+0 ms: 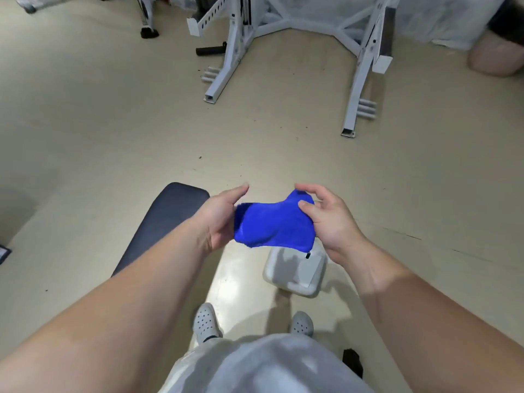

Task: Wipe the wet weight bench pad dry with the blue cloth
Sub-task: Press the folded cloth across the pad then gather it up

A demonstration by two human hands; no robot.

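Both hands held the blue cloth (273, 225) up in the air between them, stretched side to side. The left hand (219, 219) gripped its left edge, and the right hand (329, 219) pinched the upper right corner between thumb and fingers. The dark bench pad (167, 219) lay below and to the left, partly hidden by the left forearm. A grey plastic stool (295, 272) stood on the floor under the cloth, and a white steel rack frame (286, 35) stood farther off.

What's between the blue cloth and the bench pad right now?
Nothing visible. The blue fuzzy cloth is held up between the left hand and right hand, right of the dark padded bench pad; only the left forearm crosses over the pad.
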